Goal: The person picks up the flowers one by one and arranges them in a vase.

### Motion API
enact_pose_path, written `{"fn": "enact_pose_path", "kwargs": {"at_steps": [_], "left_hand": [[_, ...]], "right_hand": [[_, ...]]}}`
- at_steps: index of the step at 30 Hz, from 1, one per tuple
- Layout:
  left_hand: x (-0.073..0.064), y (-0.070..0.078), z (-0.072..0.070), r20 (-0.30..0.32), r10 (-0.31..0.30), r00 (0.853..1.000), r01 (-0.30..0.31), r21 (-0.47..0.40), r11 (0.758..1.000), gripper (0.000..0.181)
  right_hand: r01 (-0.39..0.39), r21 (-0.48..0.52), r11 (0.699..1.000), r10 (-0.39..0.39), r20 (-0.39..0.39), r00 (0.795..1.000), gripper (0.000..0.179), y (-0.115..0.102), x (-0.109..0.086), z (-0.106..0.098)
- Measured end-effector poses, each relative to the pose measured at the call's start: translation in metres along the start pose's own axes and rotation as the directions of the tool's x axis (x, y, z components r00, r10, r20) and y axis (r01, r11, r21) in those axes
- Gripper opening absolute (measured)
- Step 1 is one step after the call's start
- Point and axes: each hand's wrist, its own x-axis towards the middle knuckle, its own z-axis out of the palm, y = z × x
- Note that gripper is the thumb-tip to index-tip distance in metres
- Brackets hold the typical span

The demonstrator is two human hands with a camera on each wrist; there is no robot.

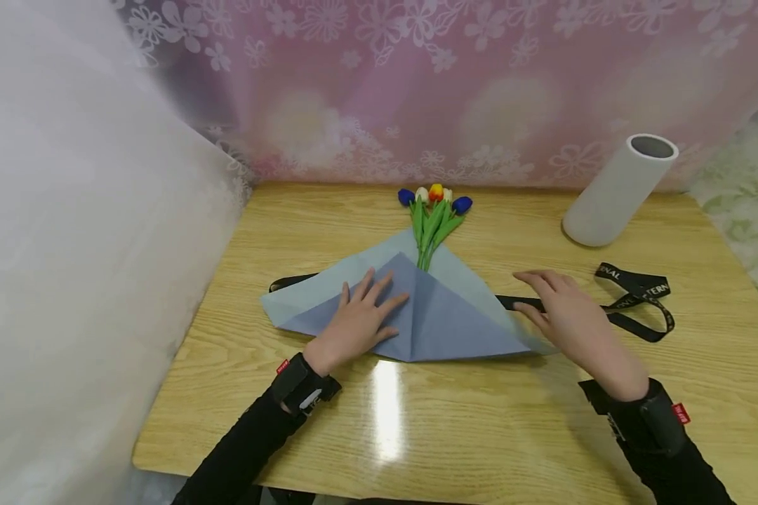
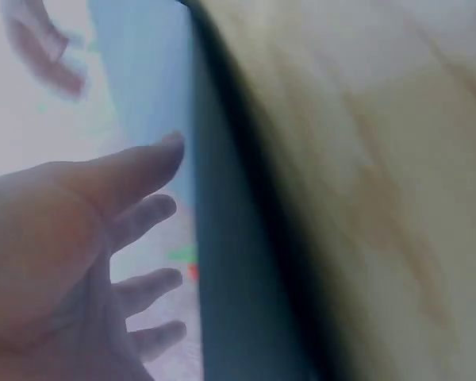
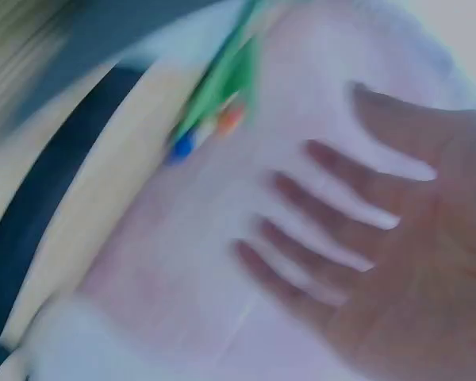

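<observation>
A sheet of blue wrapping paper (image 1: pixel 464 319), lighter on its other face, lies folded with its lower part turned up over the flower stems. Artificial tulips (image 1: pixel 434 217) in blue, white and orange-red stick out at its top. My left hand (image 1: pixel 356 319) rests on the folded paper with fingers spread. Over the paper's right corner is my right hand (image 1: pixel 571 319), fingers extended and thumb apart, holding nothing. A black ribbon with pale lettering (image 1: pixel 638 298) passes beneath the paper, its looped end right of that hand. In the right wrist view the tulips (image 3: pixel 214 119) are blurred.
A white cylindrical vase (image 1: pixel 615 193) stands at the back right of the wooden table (image 1: pixel 328 435). Behind the table hangs a pink floral curtain (image 1: pixel 417 105). White sheeting (image 1: pixel 88 231) covers the left side.
</observation>
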Motion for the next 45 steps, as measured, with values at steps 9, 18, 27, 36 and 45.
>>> {"fn": "enact_pose_path", "kwargs": {"at_steps": [9, 18, 27, 36, 45], "left_hand": [[-0.022, 0.001, 0.0, 0.005, 0.045, 0.999, -0.045, 0.027, 0.999, 0.051], [-0.05, -0.03, 0.005, 0.058, -0.031, 0.998, 0.037, -0.1, 0.994, 0.059], [-0.033, -0.032, 0.002, 0.017, -0.024, 1.0, 0.025, -0.006, 1.0, 0.058], [-0.01, -0.036, -0.002, -0.02, -0.092, 0.996, 0.091, -0.059, 0.994, 0.062], [0.011, -0.052, -0.008, -0.244, -0.287, 0.926, 0.131, -0.507, 0.852, 0.057]], "right_hand": [[0.314, 0.046, 0.948, -0.315, 0.255, 0.914, 0.051, -0.049, 0.008, 0.05], [0.196, 0.123, 0.973, -0.228, 0.351, 0.908, 0.056, -0.004, -0.003, 0.051], [0.187, 0.25, 0.95, -0.267, 0.343, 0.9, 0.059, 0.021, 0.011, 0.051], [0.118, 0.286, 0.951, -0.215, 0.339, 0.916, 0.058, 0.032, 0.031, 0.049], [-0.124, 0.489, 0.863, 0.009, 0.231, 0.973, 0.076, 0.023, 0.037, 0.045]]}}
